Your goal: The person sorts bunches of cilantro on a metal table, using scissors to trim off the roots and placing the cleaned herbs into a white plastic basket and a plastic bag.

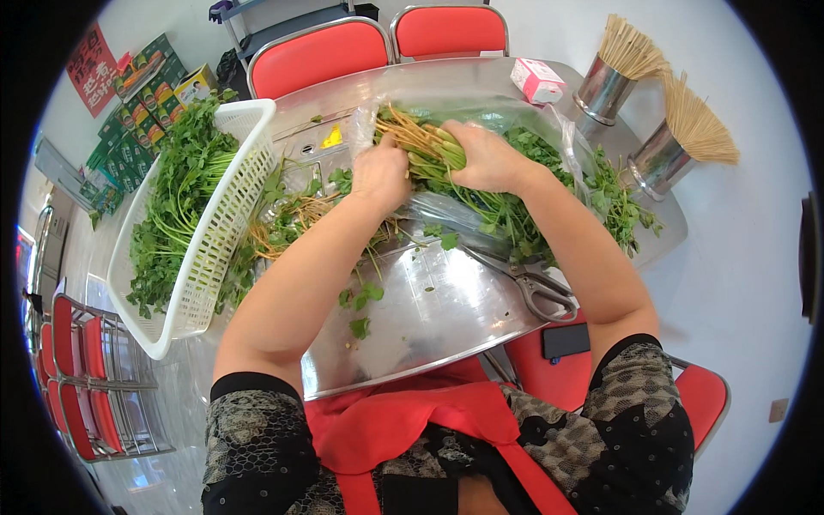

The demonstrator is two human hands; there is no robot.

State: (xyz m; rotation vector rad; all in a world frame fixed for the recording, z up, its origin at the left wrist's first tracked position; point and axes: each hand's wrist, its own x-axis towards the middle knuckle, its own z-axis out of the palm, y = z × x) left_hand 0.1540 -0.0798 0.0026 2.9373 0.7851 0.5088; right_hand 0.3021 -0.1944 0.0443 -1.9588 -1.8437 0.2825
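Observation:
A bundle of cilantro [438,151], with pale stems and brownish roots, lies partly in a clear plastic bag [570,138]. My right hand [489,158] grips the stems from the right, thumb and fingers around them. At the root end, my left hand [383,174] has its fingers curled against the roots and the bag's edge; whether it pinches anything is hidden. Loose roots and leaves [283,225] lie left of my left hand. A white perforated plastic basket [222,257] holds leafy cilantro [187,187]. Scissors [541,293] with grey handles lie near the table's front edge.
The metal table [412,335] has a curved rim. Two metal cylinders [602,90] of thin wooden sticks and a pink-and-white box [537,80] stand at the back right. More cilantro [621,206] lies right of the bag. Red chairs [322,55] surround the table; a phone [565,340] rests on one.

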